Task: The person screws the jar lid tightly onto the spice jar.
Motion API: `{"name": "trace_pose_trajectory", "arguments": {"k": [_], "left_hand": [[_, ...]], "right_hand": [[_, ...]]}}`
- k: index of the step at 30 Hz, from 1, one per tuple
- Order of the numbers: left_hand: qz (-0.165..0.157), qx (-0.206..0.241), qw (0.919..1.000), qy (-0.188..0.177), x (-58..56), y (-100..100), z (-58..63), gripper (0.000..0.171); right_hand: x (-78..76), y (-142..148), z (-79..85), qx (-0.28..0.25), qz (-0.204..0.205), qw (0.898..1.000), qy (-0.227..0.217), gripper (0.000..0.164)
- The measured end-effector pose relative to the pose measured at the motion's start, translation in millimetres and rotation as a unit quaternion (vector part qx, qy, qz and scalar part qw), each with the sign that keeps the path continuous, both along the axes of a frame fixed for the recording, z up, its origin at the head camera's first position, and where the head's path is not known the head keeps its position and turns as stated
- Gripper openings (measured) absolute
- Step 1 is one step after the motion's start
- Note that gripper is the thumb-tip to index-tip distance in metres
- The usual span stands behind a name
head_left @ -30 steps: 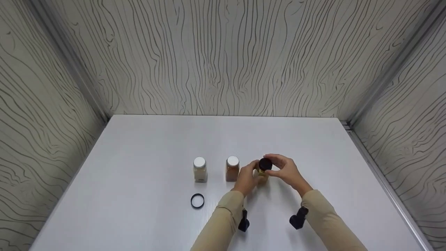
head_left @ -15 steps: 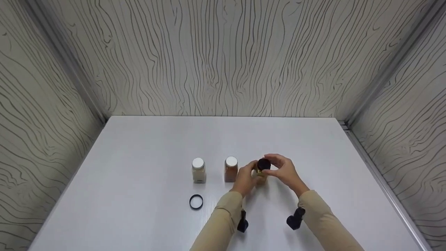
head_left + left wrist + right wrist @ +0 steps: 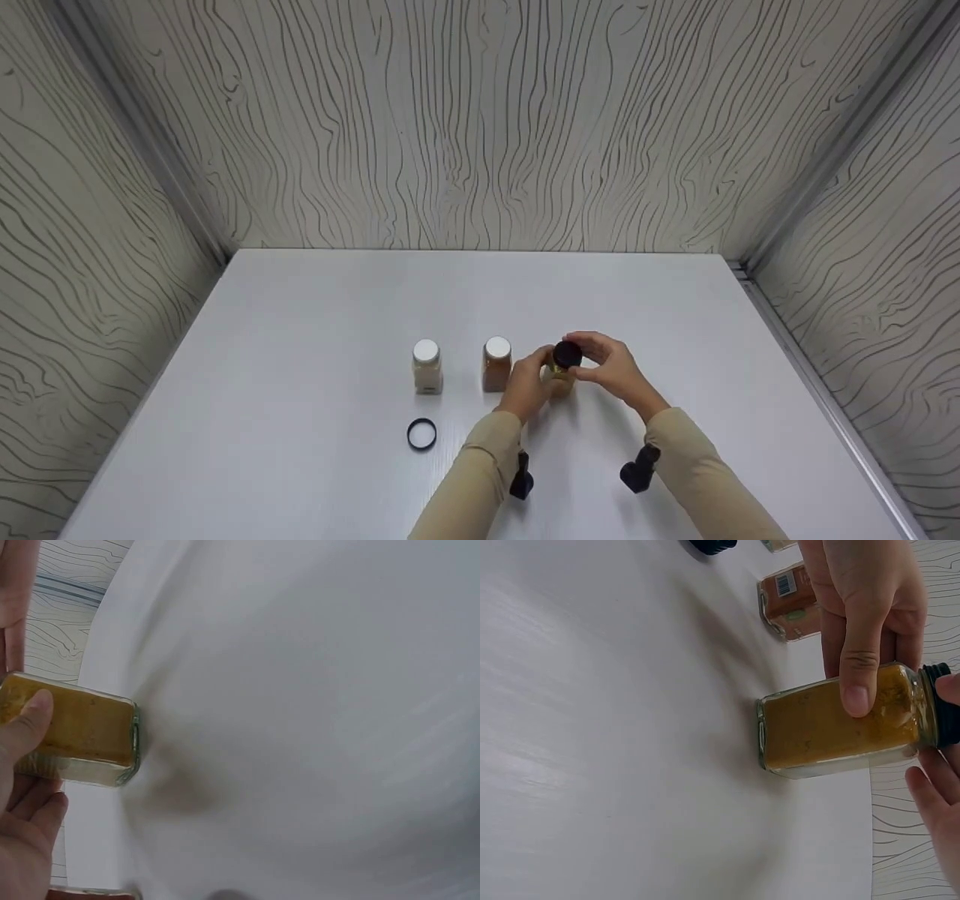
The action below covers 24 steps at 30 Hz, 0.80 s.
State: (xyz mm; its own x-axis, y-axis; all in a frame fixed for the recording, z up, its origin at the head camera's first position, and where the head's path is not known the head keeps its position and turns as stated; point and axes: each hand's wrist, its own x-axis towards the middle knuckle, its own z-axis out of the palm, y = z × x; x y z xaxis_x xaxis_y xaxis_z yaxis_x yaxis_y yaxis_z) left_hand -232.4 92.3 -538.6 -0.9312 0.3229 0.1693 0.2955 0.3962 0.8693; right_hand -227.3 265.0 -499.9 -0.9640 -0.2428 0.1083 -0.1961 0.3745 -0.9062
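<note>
A square glass spice jar with yellow-brown powder stands upright near the right of the group. My left hand grips its body from the left, the thumb lying along one flat side in the left wrist view. At the neck is a ridged black lid, pinched between thumb and fingers of my right hand. Just left of the hands stands a jar of reddish powder with a white top. Farther left is a jar of pale powder, white-topped too.
A round black cap, pale inside, lies on the white table in front of the pale jar. Wood-patterned panels enclose the table at the back and sides. Each wrist carries a small black camera.
Both hands keep their hold on the spice jar and lid, with only slight finger shifts at the lid. The whole view has moved a little; the other jars and cap stay put.
</note>
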Motion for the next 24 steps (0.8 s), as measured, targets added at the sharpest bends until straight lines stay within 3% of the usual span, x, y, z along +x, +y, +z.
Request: {"name": "trace_pose_trajectory", "arguments": {"k": [15,24], "left_hand": [[0.010,-0.008,0.9995,-0.029,0.7,1.4,3.1,0.047],[0.012,-0.010,0.9992,-0.038,0.3,2.4,3.7,0.048]], "right_hand": [[1.0,-5.5,2.1,0.007,-0.047,0.999,0.002,0.052],[1.8,-2.4,0.2,0.016,-0.020,0.999,0.020,0.051]]}}
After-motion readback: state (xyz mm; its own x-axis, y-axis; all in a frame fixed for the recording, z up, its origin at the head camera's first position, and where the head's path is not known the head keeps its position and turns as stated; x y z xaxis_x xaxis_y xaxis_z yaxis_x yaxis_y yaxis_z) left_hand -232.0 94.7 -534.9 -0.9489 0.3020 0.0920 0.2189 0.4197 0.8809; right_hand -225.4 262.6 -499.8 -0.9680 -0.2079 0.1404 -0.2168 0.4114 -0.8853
